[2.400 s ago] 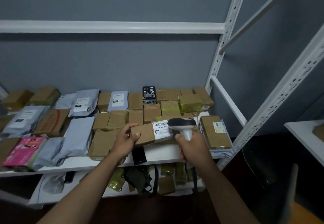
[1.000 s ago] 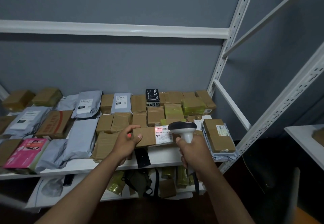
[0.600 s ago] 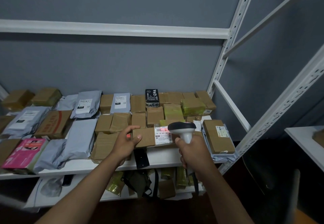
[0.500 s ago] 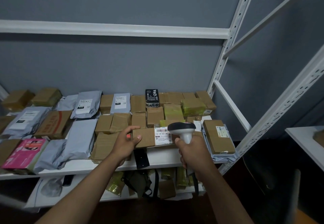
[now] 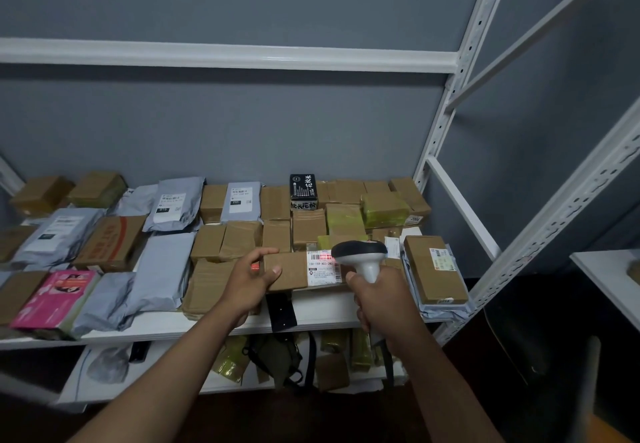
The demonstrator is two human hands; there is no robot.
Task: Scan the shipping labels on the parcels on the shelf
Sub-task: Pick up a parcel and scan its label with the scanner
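Left hand [image 5: 250,281] clasps the brown parcel [image 5: 290,270] at shelf [image 5: 322,311] front. Right hand [image 5: 384,298] — at the parcel's 3 o'clock — fisted round scanner [image 5: 362,258]; red glow on shipping label [image 5: 323,268].

My view: white metal shelf [image 5: 322,312], deck crowded with brown cardboard parcels [image 5: 239,240], grey poly mailers [image 5: 162,269], one pink packet [image 5: 57,298], a black box [image 5: 303,191] upright near the back.

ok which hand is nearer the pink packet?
Left. The left hand grips a brown parcel right of the pink packet; the right hand, holding the scanner, is farther right.
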